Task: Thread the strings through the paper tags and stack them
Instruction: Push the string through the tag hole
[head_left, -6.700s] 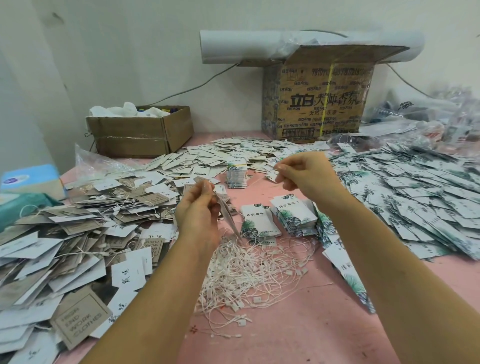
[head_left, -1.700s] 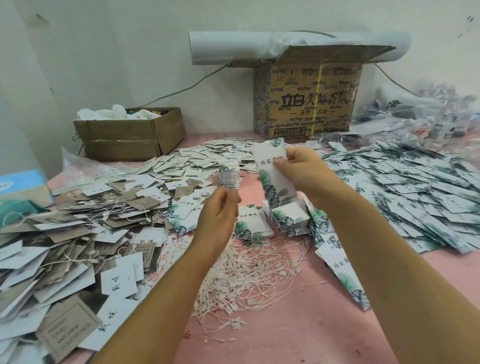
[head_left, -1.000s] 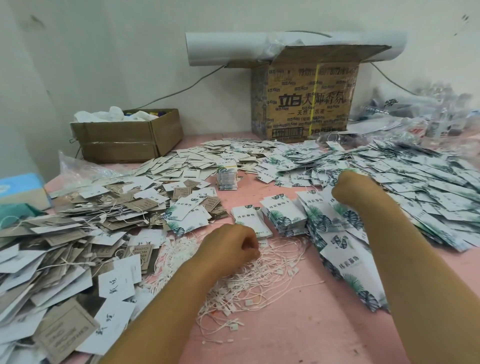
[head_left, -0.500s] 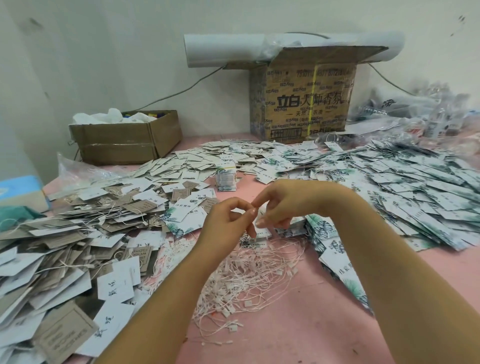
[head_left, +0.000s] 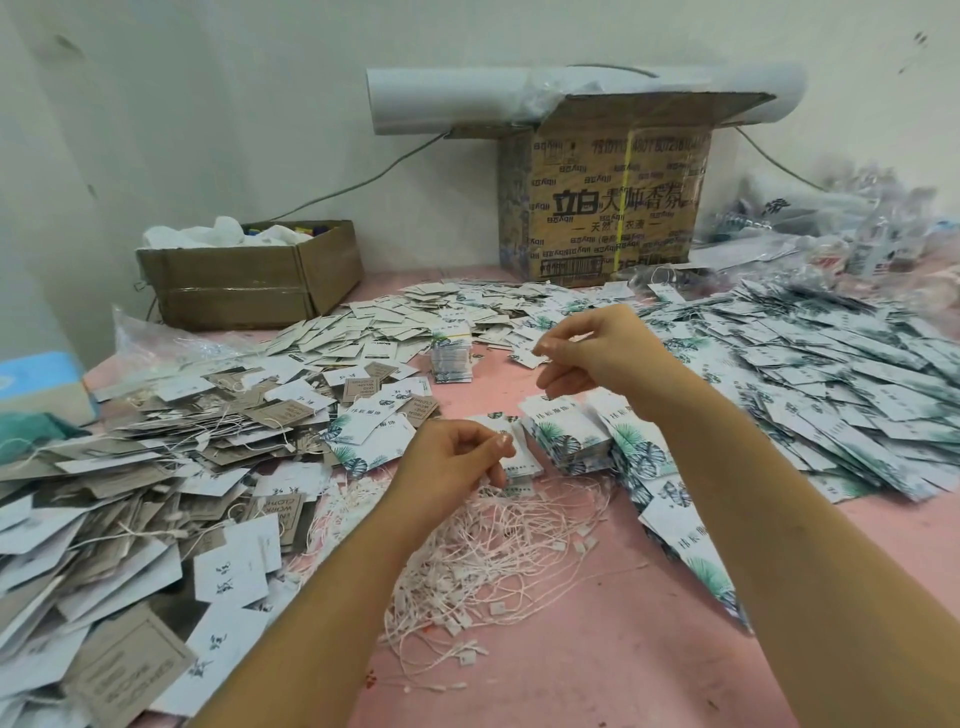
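Strings: a loose white heap (head_left: 498, 561) on the pink bench (head_left: 597, 675), toward its near edge, each one ending in a small plastic tab.
Strand: probably one piece drawn up out of the heap between the two pinches. It is too fine to see, so this is a judgement from the pose.
Left hand (head_left: 447, 462): low over the heap's far rim, thumb and forefinger pressed tip to tip, the remaining fingers (head_left: 485, 467) curled under.
Right hand (head_left: 608, 358): higher and further toward the far edge, thumb and forefinger closed together at its left tip, the others loosely bent.
Strand axis: it would slant from the left pinch, near and low, up to the right pinch, far and high.
Paper tags: short stacks with a leaf print (head_left: 566, 436) lie flat between and below the hands, long axis pointing at the far edge, leaf end nearer the person. No hole is visible.
Nearer hand: the left fingertips are just beside the stacks, and the right hand hangs above them.
Next move: one end probably has to be freed and aimed at a tag's hole.
Around: a leaf-print spread (head_left: 831, 395) on the right side, grey and white tags (head_left: 130, 478) on the left.
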